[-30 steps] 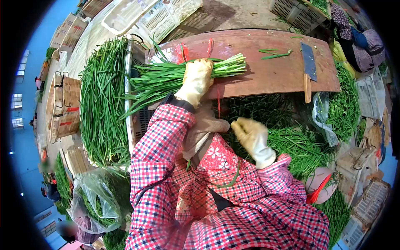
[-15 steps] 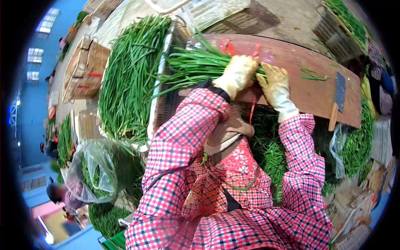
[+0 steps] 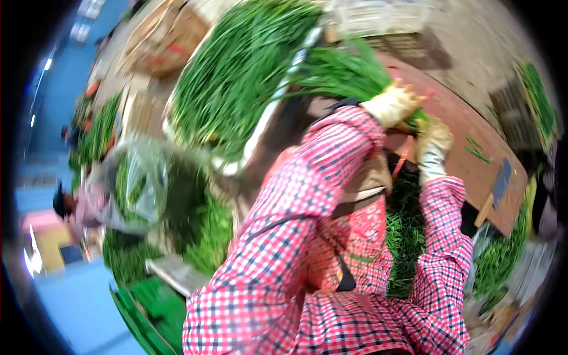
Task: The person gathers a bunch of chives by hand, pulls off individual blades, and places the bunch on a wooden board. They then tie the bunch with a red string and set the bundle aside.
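Observation:
My left hand (image 3: 393, 104), in a pale, stained glove, is wrapped round a bunch of long green stalks (image 3: 340, 74) over the reddish-brown board (image 3: 473, 124). The leaves fan out to the left, towards a crate. Just right of it, my right hand (image 3: 435, 142), gloved too, has its fingers closed at the cut end of the same bunch. A cleaver (image 3: 502, 182) with a wooden handle lies at the board's right end, near a few loose green pieces (image 3: 476, 149). Motion blurs the leaves.
A white crate heaped with green stalks (image 3: 236, 77) stands left of the board. More greens (image 3: 405, 231) lie below it. At the left are a clear plastic bag (image 3: 142, 183), a green container (image 3: 151, 313) and a person (image 3: 83, 204).
My right hand has risen from below the board to the bunch's cut end. The view has swung left, so the board and crate appear further right. My left hand keeps its hold.

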A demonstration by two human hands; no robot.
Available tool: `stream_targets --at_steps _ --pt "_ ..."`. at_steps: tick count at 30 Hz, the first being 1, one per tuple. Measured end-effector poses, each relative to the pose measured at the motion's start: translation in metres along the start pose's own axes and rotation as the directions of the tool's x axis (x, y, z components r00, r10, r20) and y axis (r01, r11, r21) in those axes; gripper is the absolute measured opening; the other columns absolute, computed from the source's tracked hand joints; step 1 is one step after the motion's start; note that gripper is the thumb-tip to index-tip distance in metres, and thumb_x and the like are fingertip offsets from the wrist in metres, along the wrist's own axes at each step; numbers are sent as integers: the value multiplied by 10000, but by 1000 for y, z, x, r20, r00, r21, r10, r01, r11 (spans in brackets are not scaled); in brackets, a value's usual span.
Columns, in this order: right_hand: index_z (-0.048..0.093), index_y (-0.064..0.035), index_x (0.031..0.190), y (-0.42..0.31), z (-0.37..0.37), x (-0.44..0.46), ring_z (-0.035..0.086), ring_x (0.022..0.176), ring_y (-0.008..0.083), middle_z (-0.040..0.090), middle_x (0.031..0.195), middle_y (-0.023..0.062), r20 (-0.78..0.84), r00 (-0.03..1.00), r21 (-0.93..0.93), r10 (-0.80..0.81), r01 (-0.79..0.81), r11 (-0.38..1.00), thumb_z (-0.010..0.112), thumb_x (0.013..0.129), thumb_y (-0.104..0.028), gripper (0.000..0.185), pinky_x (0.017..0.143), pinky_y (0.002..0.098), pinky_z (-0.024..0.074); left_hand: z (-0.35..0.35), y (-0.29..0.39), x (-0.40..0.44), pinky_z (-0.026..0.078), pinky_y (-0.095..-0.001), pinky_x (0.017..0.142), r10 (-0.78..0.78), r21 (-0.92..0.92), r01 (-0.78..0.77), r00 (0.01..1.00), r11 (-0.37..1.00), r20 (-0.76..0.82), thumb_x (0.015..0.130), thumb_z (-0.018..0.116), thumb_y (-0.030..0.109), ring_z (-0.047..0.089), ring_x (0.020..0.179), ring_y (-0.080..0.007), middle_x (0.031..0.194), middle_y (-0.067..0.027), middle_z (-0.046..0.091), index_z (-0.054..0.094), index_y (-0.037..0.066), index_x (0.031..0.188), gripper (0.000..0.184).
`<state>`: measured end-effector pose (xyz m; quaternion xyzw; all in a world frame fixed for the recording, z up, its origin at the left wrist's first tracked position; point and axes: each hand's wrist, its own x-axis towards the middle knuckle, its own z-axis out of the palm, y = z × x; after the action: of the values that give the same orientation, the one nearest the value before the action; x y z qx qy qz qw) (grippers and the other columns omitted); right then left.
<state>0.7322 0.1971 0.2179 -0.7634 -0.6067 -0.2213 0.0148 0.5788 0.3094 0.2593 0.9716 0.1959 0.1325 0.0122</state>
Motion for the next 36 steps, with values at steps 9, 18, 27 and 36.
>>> stream_targets --at_steps 9,18,27,36 --pt "549 -17 1336 42 8 14 538 1242 347 571 1328 221 60 980 451 -189 143 881 510 991 -445 551 1046 422 406 -103 14 -259 514 -400 911 -624 -594 357 707 721 -333 916 625 336 657 994 -315 1038 -168 698 707 105 1122 320" --pt "627 -9 1241 -97 -191 9 603 1133 184 652 1230 108 30 772 878 -635 283 386 556 1000 -142 284 974 289 451 -65 150 -679 511 -322 892 -777 -784 530 -622 -324 -99 896 612 243 678 1012 -227 1109 -132 714 700 57 1144 322" --pt "661 -37 1174 -433 -290 -81 677 980 286 695 1103 154 -214 -145 842 -966 475 -257 584 964 -203 278 845 339 525 -13 268 -708 542 -360 846 -425 -577 479 -873 -661 -238 898 598 229 690 966 -324 1037 -182 717 697 14 1103 313" --pt "655 -7 1178 -544 -81 -180 670 965 353 696 1058 227 168 -518 984 -838 134 115 567 948 -350 423 857 413 512 -4 323 -709 524 -405 822 -283 -518 259 -959 -815 -33 898 618 482 668 952 -362 1002 -195 705 723 55 1050 465"
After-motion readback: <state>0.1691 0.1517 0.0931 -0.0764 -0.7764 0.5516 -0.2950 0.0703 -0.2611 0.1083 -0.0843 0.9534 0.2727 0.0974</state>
